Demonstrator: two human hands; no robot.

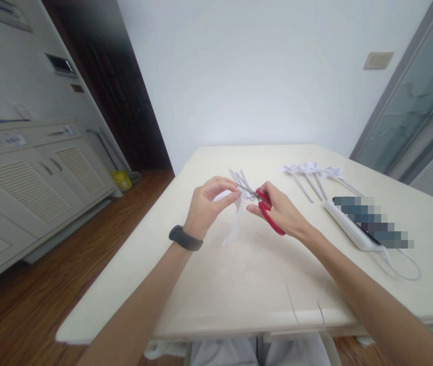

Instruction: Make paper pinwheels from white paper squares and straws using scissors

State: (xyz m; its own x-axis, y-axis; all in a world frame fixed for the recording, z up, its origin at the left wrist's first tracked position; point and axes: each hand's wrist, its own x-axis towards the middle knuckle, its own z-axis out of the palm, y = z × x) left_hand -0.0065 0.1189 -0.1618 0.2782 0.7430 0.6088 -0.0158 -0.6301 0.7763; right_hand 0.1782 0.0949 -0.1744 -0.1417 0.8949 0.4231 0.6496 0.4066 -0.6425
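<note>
My left hand (209, 204), with a black band on the wrist, pinches a piece of white paper (235, 218) above the cream table (239, 274); a strip of it hangs down. My right hand (283, 212) grips red-handled scissors (268, 211), fingers through the loops. The blades point left into the paper, close to my left fingertips. Several thin white paper strips (239, 178) lie just behind the hands.
Several white paper shapes on thin stems (313, 175) lie at the back right. A white power strip (349, 226) with its cable lies at right, beside a blurred-out object. White cabinets (29, 178) stand at left over a wooden floor. A white wall is behind the table.
</note>
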